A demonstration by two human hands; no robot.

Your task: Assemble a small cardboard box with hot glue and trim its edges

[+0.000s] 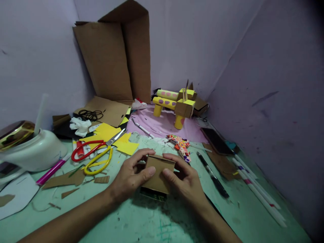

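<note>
A small brown cardboard box [160,172] is held between both my hands, just over the green table. My left hand [131,173] grips its left side, thumb on the top face and fingers at the far edge. On the right side my right hand [186,177] grips it the same way. Below the near edge a dark, green-marked part of it shows; its inside is hidden. Beyond my right hand lies a floral-patterned glue gun [181,146]. Scissors [101,150] with one red and one yellow handle lie half open to the left of my left hand.
Two yellow cardboard animal figures [174,103] stand on a pink cloth [141,116] at the back. A large cardboard box [108,57] leans on the wall. Yellow paper [103,131], a white pot [43,152], a black pen [212,175], a phone [217,140] and straws [258,192] surround my hands.
</note>
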